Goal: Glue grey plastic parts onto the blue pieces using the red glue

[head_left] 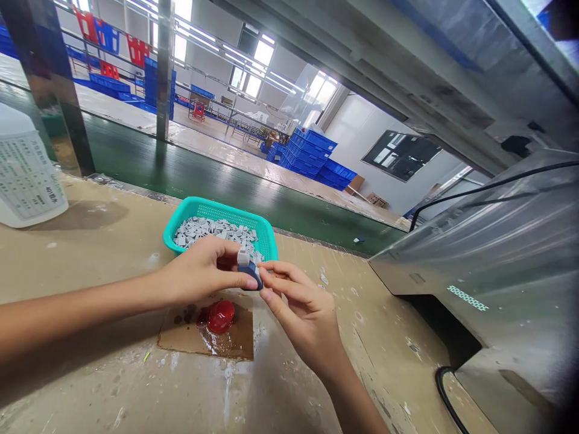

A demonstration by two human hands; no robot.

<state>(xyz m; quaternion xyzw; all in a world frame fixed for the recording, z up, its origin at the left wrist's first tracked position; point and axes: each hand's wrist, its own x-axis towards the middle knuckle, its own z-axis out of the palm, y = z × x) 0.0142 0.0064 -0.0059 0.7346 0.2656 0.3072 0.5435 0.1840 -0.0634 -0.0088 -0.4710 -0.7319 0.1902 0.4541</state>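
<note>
Blue-and-grey part held up between teal basket and red dish, presumably for easy reach: my left hand pinches it, right hand's fingertips narrowed at its edge, grip unclear.

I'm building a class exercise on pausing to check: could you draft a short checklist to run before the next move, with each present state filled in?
1. Blue-and-grey piece held by the left hand: ok.
2. Right hand with its fingertips at the piece: ok.
3. Right hand's pinch firm: cannot tell.
4. Basket standing on the table with small grey parts inside: ok.
5. Brown board dry around the red object: not ok, shiny wet patches show.
6. White bottle capped: cannot tell, its top is out of view.
</note>
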